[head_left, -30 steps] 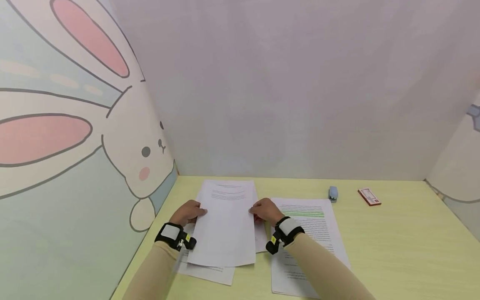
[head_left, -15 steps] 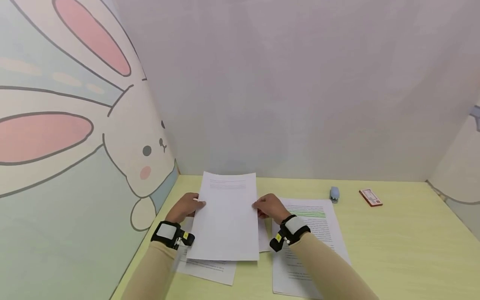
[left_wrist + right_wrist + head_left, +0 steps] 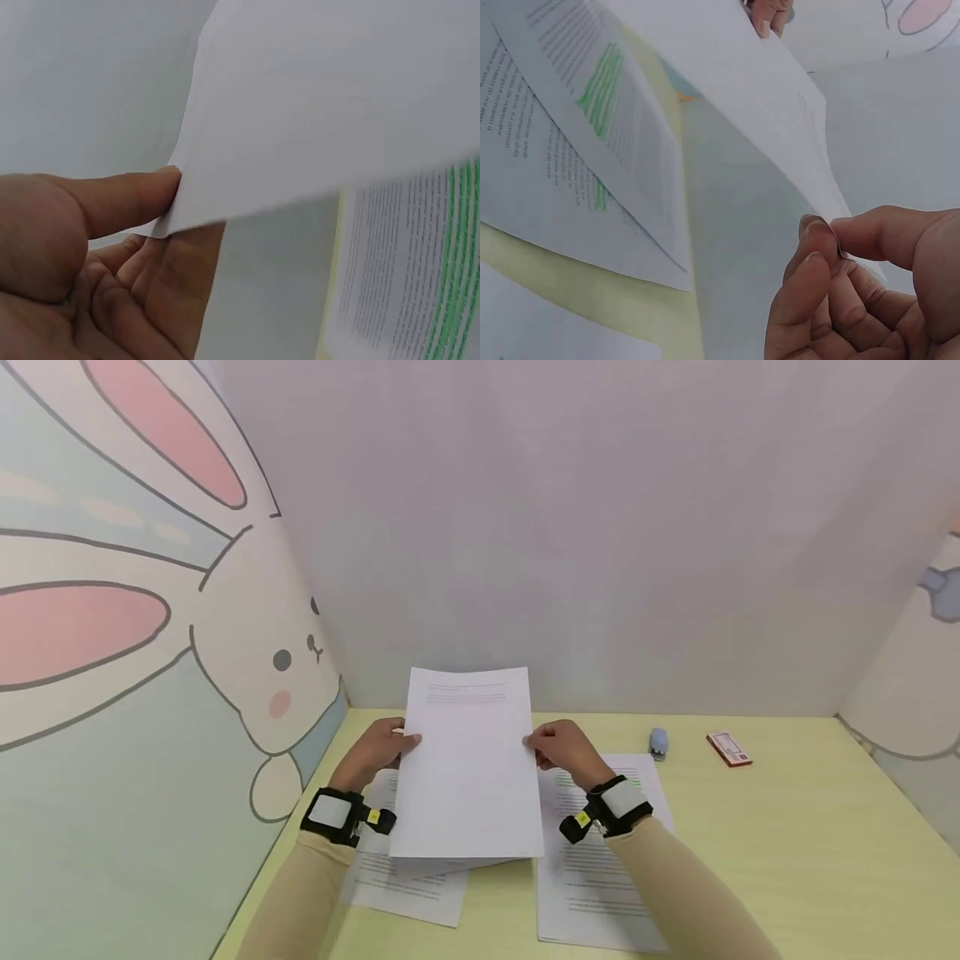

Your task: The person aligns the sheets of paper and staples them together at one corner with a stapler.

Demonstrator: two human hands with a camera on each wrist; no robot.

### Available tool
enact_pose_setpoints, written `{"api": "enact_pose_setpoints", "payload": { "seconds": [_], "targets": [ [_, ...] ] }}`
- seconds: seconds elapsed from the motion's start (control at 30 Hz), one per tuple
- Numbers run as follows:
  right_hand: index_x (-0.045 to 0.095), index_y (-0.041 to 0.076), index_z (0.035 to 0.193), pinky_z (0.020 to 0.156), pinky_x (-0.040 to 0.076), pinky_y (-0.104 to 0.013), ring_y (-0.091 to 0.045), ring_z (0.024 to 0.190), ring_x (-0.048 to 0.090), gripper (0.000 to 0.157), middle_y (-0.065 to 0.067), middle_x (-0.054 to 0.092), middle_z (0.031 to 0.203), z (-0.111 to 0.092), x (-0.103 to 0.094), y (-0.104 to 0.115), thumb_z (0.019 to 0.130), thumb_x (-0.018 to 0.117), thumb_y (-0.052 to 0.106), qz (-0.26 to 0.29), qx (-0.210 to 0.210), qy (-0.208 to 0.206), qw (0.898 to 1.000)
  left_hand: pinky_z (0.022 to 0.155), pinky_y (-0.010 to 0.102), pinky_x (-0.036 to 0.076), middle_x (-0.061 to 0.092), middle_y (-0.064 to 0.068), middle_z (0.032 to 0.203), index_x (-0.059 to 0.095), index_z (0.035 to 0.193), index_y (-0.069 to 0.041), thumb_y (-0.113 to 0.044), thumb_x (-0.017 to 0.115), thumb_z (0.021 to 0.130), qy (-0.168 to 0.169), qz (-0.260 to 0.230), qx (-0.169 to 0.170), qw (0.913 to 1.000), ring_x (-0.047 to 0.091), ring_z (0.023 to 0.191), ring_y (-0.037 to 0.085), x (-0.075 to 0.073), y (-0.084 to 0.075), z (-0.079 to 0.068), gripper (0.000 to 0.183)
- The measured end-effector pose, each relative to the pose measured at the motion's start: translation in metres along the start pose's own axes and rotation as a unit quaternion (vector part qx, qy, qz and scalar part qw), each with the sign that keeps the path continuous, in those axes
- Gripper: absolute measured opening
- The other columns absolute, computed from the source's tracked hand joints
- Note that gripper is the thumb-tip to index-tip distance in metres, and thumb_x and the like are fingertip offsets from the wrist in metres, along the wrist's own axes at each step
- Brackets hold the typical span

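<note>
Left hand (image 3: 373, 752) and right hand (image 3: 568, 752) both pinch

held paper (image 3: 468, 768): white, rectangular, long sides running near to far. a few thin lines of print by the far edge, too small to read; rest of the upper face reads blank. can't tell if single sheet or several. sits left of the paper pile (image 3: 577, 877) and raised above its level; in head view its right edge just meets the pile's left side. left hand (image 3: 375, 750) pinches the left long edge, right hand (image 3: 566, 750) pinches the right one, both around mid-length, thumbs on the upper face. far edge dips slightly mid-span; wrist views show the paper curving. exact tilt unclear.
</note>
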State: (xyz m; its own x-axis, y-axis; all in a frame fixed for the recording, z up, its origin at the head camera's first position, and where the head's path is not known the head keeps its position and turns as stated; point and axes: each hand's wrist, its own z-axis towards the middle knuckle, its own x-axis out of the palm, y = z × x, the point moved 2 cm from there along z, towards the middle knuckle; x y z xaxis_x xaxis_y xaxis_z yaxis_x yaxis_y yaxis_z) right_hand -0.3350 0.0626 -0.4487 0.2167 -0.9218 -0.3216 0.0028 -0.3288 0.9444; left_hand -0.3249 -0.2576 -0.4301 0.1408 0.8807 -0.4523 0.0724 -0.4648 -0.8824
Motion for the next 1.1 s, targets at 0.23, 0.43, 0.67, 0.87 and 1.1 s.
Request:
{"api": "enact_pose_setpoints", "payload": {
  "seconds": [0.23, 0.43, 0.67, 0.87, 1.1],
  "targets": [
    [0.071, -0.004, 0.097, 0.067, 0.055, -0.027, -0.019, 0.070, 0.060, 0.020, -0.009, 0.062, 0.080, -0.017, -0.041, 0.010, 0.101, 0.064, 0.014, -0.004, -0.038, -0.020, 0.999, 0.072, 0.034, 0.059, 0.071, 0.018, 0.108, 0.056, 0.135, 0.004, -0.013, 0.060, 0.103, 0.024, -0.012, 0.045, 0.9986, 0.072, 0.084, 0.023, 0.015, -0.035, 0.004, 0.036],
    [0.070, -0.006, 0.104, 0.067, 0.055, -0.029, -0.020, 0.071, 0.061, 0.022, -0.010, 0.064, 0.084, -0.030, -0.068, 0.016, 0.101, 0.064, 0.015, -0.008, -0.043, -0.041, 0.998, 0.070, 0.031, 0.058, 0.074, 0.017, 0.101, 0.057, 0.133, 0.003, -0.013, 0.061, 0.103, 0.050, -0.050, 0.075, 0.9947, 0.072, 0.080, 0.022, 0.028, -0.060, 0.005, 0.035],
    [0.068, -0.007, 0.105, 0.067, 0.054, -0.028, -0.019, 0.072, 0.060, 0.025, -0.009, 0.063, 0.083, -0.045, -0.101, 0.016, 0.101, 0.064, 0.017, -0.025, -0.050, -0.073, 0.996, 0.071, 0.033, 0.060, 0.074, 0.017, 0.102, 0.059, 0.130, 0.005, -0.014, 0.062, 0.103, 0.086, -0.095, 0.102, 0.9864, 0.073, 0.082, 0.023, 0.052, -0.079, 0.012, 0.034],
    [0.066, -0.007, 0.101, 0.065, 0.052, -0.030, -0.017, 0.071, 0.059, 0.026, -0.007, 0.060, 0.081, -0.057, -0.121, 0.007, 0.101, 0.065, 0.019, -0.037, -0.055, -0.077, 0.995, 0.070, 0.033, 0.061, 0.071, 0.014, 0.095, 0.065, 0.114, 0.004, -0.019, 0.063, 0.103, 0.105, -0.098, 0.101, 0.9844, 0.069, 0.076, 0.022, 0.071, -0.082, 0.014, 0.025],
    [0.066, -0.007, 0.110, 0.072, 0.054, -0.028, -0.017, 0.079, 0.063, 0.033, -0.010, 0.064, 0.095, -0.072, -0.139, -0.006, 0.102, 0.064, 0.024, -0.060, -0.029, -0.084, 0.994, 0.067, 0.033, 0.061, 0.063, 0.010, 0.081, 0.068, 0.093, 0.003, -0.020, 0.068, 0.100, 0.114, -0.110, 0.098, 0.9825, 0.065, 0.066, 0.018, 0.095, -0.082, 0.012, 0.024]
  ]
}}
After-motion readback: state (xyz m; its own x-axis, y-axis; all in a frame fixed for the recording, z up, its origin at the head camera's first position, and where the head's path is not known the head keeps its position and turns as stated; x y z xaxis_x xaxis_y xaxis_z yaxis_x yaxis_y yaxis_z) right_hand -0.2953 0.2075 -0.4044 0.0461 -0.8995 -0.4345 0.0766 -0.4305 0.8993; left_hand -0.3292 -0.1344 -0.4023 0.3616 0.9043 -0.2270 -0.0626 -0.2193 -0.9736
